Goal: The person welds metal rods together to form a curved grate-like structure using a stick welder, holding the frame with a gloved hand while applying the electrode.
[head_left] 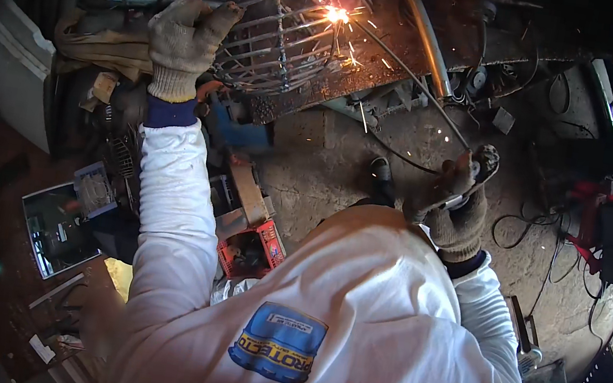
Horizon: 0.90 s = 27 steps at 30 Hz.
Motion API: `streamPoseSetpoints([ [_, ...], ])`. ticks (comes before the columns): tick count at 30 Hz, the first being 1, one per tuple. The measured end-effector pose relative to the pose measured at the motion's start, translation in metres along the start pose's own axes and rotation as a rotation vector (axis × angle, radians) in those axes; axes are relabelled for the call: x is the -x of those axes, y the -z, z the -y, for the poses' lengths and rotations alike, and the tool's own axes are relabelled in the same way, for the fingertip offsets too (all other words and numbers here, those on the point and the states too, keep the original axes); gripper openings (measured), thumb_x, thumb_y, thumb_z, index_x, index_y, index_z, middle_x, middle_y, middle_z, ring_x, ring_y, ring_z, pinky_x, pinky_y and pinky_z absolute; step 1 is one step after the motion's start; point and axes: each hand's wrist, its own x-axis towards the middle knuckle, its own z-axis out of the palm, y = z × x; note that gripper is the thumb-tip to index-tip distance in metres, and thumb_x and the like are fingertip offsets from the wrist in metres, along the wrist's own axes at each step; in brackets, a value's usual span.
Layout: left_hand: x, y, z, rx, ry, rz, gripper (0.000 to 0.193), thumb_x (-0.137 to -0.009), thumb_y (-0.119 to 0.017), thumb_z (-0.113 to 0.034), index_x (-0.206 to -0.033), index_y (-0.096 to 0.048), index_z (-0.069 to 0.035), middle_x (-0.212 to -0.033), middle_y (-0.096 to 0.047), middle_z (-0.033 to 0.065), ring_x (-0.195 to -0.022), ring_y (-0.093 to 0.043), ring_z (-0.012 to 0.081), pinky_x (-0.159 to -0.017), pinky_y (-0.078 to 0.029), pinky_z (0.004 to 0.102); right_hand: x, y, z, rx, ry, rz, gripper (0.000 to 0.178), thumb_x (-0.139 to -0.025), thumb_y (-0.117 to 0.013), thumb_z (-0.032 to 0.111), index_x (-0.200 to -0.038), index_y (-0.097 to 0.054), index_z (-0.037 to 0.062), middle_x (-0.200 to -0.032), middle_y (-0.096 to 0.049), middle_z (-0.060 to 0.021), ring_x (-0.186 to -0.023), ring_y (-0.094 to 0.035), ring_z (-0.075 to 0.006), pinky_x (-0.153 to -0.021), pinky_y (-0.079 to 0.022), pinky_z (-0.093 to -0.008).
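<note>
A basket-like frame of welded metal rods [285,45] rests on the dark metal bench [372,70], its bars curving at the near side. My left hand [186,39], in a soiled knit glove, is at the frame's left edge, with its fingers bent against an end rod. Also gloved, my right hand [457,202] is closed round a welding electrode holder [457,201], mostly hidden by the fingers. From it a long thin welding electrode [418,81] slants up-left to the frame. Bright arc light and sparks burst at its tip, hiding the contact point.
A shiny metal tube [425,35] lies across the bench right of the arc. Below the frame are a blue metal piece [240,130] and a red crate [250,250]. Cables [535,226] trail over the concrete floor near a red and black machine [610,229].
</note>
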Motion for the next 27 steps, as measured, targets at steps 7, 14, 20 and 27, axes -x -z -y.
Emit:
streamPoseSetpoints([
  [7, 0.000, 0.001, 0.003, -0.021, 0.014, 0.044, 0.061, -0.078, -0.068, -0.062, -0.061, -0.062, -0.005, -0.057, -0.057, 0.0086, -0.053, -0.059, 0.0266, -0.053, -0.049, 0.0380, -0.004, 0.000, -0.005, -0.018, -0.053, 0.045, 0.056, -0.072, -0.076, 0.030, -0.115, -0.057, -0.0008, -0.099, -0.066, -0.0137, -0.086, -0.066, -0.0283, -0.077, -0.050, -0.0358],
  [14, -0.001, -0.002, 0.006, -0.035, -0.039, 0.027, 0.060, -0.080, -0.066, -0.062, -0.061, -0.061, -0.005, -0.056, -0.057, 0.0088, -0.053, -0.059, 0.0286, -0.054, -0.048, 0.0385, -0.007, 0.001, -0.005, 0.076, 0.018, 0.071, 0.058, -0.072, -0.076, 0.031, -0.116, -0.057, -0.0011, -0.097, -0.067, -0.0118, -0.085, -0.066, -0.0259, -0.077, -0.050, -0.0354],
  [20, 0.000, 0.004, -0.001, -0.025, 0.015, 0.066, 0.044, -0.087, -0.066, -0.045, -0.067, -0.058, -0.007, -0.060, -0.055, 0.0081, -0.055, -0.055, 0.0274, -0.056, -0.044, 0.0365, -0.008, -0.002, -0.007, -0.004, 0.011, 0.066, 0.058, -0.074, -0.076, 0.034, -0.117, -0.056, -0.0006, -0.099, -0.067, -0.0112, -0.086, -0.066, -0.0242, -0.078, -0.050, -0.0340],
  [27, -0.002, -0.008, 0.008, -0.018, -0.087, 0.012, 0.039, -0.081, -0.074, -0.042, -0.069, -0.059, -0.007, -0.056, -0.050, 0.0058, -0.049, -0.053, 0.0233, -0.051, -0.044, 0.0343, -0.013, -0.003, 0.002, 0.009, 0.035, 0.071, 0.051, -0.076, -0.075, 0.026, -0.115, -0.056, 0.0005, -0.099, -0.068, -0.0109, -0.086, -0.067, -0.0218, -0.078, -0.051, -0.0336],
])
